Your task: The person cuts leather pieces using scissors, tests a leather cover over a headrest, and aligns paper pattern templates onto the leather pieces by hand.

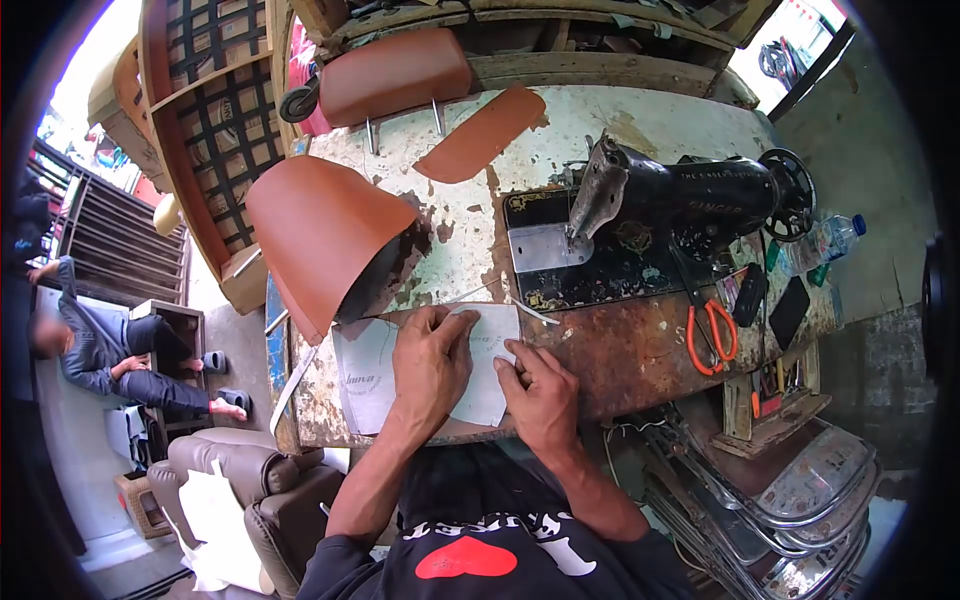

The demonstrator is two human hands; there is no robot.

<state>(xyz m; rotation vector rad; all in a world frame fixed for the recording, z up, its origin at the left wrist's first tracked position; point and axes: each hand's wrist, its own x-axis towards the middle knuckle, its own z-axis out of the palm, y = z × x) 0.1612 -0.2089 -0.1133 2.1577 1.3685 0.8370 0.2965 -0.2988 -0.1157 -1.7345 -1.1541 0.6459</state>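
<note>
Worn tabletop (620,360) underlies half-curled left hand (432,355) pressing white panel (368,360); curled right hand (540,390) touches its edge, grips unclear; apparently aligning, steadiness needed next.

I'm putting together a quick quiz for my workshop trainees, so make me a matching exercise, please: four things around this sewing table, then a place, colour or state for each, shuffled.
Things
1. Scissors
2. Printed white sheet
3. Plastic bottle
4. Cushion

Descriptions
A. Clear and blue-capped
B. Brown, with two metal rods
C. Orange-handled
D. Touched by the left hand and right hand

Right pairs: 1-C, 2-D, 3-A, 4-B
</note>
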